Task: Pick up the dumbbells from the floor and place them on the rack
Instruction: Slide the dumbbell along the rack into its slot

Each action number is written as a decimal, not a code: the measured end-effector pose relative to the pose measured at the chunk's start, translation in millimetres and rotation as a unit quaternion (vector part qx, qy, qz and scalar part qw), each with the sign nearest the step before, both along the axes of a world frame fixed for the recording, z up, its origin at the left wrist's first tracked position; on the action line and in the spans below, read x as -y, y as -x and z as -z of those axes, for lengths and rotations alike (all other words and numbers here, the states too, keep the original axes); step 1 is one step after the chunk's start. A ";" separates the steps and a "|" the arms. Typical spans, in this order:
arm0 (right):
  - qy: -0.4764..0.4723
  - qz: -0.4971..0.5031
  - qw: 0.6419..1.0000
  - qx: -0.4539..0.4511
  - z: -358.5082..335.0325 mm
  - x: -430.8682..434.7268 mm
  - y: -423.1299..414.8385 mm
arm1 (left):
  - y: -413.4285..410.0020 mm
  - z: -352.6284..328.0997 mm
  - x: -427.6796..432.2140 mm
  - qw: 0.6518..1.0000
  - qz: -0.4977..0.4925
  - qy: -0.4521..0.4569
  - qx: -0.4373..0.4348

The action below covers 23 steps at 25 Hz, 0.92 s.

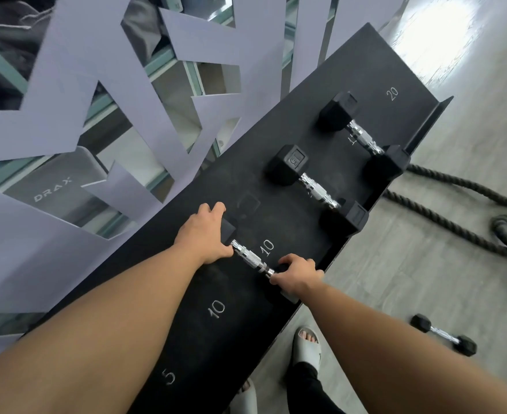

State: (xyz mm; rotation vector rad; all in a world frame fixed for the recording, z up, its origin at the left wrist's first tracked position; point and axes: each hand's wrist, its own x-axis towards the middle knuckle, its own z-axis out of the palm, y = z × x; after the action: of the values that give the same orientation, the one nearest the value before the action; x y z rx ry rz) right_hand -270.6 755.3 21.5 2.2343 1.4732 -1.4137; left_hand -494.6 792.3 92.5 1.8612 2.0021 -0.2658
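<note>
A black hex dumbbell with a chrome handle [250, 258] lies across the black rack shelf [315, 109] beside a chalked "10". My left hand [206, 231] covers its far head. My right hand [297, 274] grips its near head at the shelf's front edge. Two more black dumbbells rest on the shelf further along, one [316, 189] in the middle and one [363, 135] near the "20" mark. A smaller dumbbell [443, 337] lies on the grey floor to the right.
A thick black battle rope [461, 201] coils on the floor right of the rack. A grey cut-out panel [67, 115] with mirrors stands behind the rack. My sandalled feet [306, 345] stand close under the shelf's front edge.
</note>
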 end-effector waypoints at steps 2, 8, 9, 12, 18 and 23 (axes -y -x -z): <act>-0.002 -0.005 1.000 0.003 4.5 -13.6 -9.4 | -9.7 1.7 -14.6 1.000 0.001 0.000 -0.003; 0.005 0.003 1.000 0.009 28.2 -29.9 -32.4 | -36.8 19.4 -36.5 1.000 0.006 0.016 0.002; 0.005 0.007 1.000 0.013 32.0 -29.3 -35.1 | -40.1 23.4 -37.0 1.000 0.007 0.017 0.005; -0.001 0.022 1.000 0.021 40.0 -27.7 -41.4 | -48.9 36.1 -38.0 1.000 0.005 0.013 0.015; -0.029 0.024 0.999 0.027 44.7 -19.8 -42.7 | -53.9 43.3 -41.2 1.000 0.006 0.010 0.020; -0.061 -0.084 0.992 0.071 23.2 -31.1 -43.9 | -42.4 22.9 -41.8 0.998 0.043 0.037 0.001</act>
State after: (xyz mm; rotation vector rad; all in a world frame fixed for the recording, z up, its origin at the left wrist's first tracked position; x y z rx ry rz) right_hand -226.7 786.4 -1.7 2.1676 1.6939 -1.1198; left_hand -452.2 834.2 69.6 1.9026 1.8867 -0.3582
